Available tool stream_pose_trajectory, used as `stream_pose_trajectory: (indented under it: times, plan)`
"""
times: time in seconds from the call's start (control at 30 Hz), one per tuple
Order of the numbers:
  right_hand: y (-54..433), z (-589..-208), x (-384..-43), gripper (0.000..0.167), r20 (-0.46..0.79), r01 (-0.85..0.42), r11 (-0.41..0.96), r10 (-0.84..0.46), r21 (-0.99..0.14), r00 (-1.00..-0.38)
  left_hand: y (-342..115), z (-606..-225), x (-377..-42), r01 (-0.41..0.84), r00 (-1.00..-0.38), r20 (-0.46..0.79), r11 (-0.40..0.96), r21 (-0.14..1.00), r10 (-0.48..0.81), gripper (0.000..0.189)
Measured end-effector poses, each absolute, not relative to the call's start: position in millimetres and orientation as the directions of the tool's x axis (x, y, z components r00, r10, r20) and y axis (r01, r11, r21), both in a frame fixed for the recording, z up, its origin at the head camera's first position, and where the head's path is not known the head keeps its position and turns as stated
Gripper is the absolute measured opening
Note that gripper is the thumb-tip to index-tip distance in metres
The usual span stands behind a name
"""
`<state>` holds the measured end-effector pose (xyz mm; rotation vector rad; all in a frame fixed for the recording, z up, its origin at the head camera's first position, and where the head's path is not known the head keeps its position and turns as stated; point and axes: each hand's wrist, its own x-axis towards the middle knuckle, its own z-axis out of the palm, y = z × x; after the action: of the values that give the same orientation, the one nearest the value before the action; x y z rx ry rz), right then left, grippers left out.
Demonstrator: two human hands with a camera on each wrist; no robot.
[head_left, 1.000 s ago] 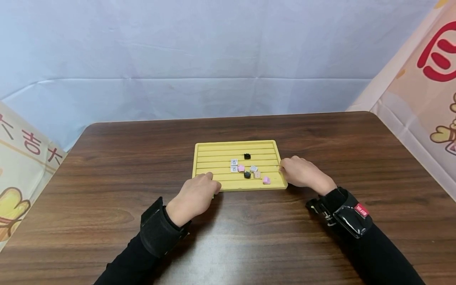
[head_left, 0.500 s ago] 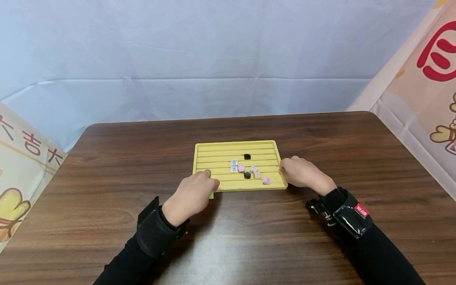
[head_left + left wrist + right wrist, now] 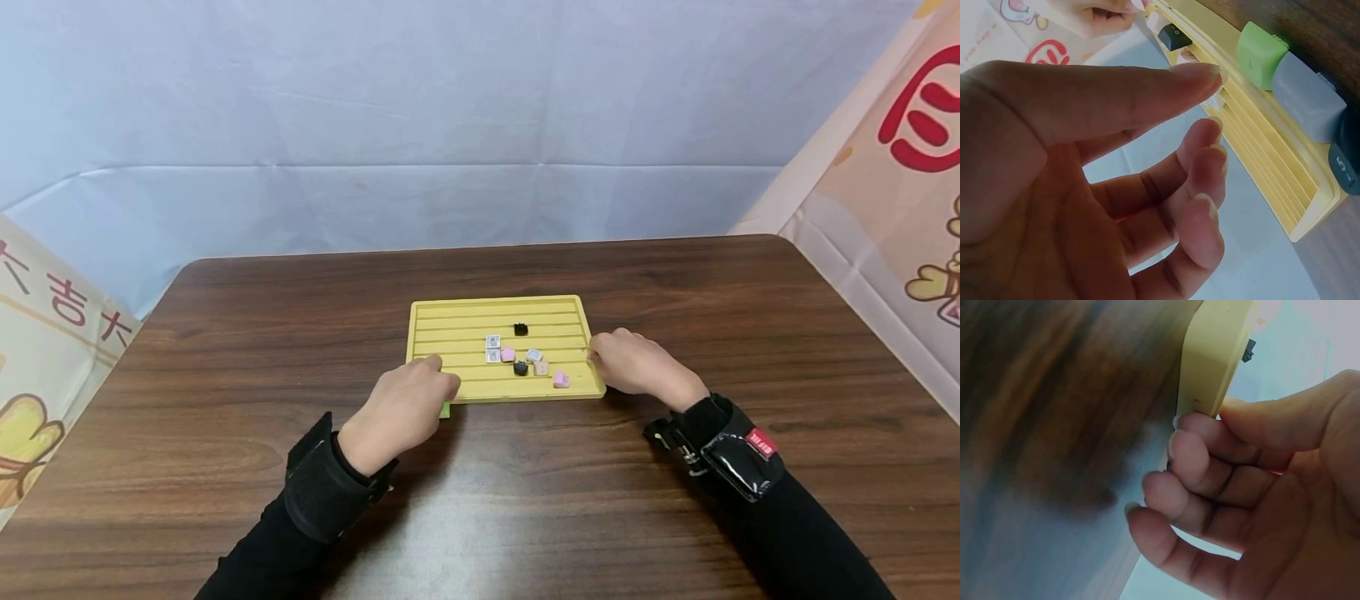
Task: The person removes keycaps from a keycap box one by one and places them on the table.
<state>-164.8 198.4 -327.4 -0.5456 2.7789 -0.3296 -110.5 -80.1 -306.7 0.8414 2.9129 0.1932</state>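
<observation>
Basically, yellow tray point(image 3: 450, 320) sits mid-frame in my head view, eight keycaps scattered inside: two black keycaps point(image 3: 521, 329), three white keycaps point(image 3: 492, 342), two pink keycaps point(image 3: 561, 380), one beige keycap point(image 3: 542, 368). Outside its wall, upper right of the left-wrist view, a green keycap point(image 3: 1262, 56), grey keycap point(image 3: 1307, 97) and dark keycap point(image 3: 1346, 156) sit in a row. Looks partway along: three lined up, eight left loose. My right hand point(image 3: 641, 367) pinches the tray's right edge; my left hand point(image 3: 403, 408), fingers loosely bent, holds nothing, near the green keycap. Table point(image 3: 225, 417) underneath, pale cloth point(image 3: 480, 100) behind.
</observation>
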Motion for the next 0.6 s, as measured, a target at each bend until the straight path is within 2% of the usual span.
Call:
stream_pose_trajectory:
  times: [0.23,0.43,0.6]
  plan:
    - [198.2,-326.8,-165.4,0.014,-0.240,-0.327,0.906,-0.392,-0.270,-0.888,-81.3,-302.6,-112.0,0.503,-0.858,-0.032,0.851,0.148,0.513,0.012]
    - [198.2,-326.7,-165.6,0.015,-0.241,-0.327,0.907,-0.391,-0.266,-0.888,-79.7,-299.9,-114.1,0.478,-0.875,-0.001,0.863,0.162,0.484,0.031]
    - [197.7,-326.7,-165.3,0.015,-0.238,-0.329,0.905,-0.394,-0.270,-0.888,-75.3,-294.4,-115.9,0.445,-0.893,0.009,0.879,0.169,0.450,0.034]
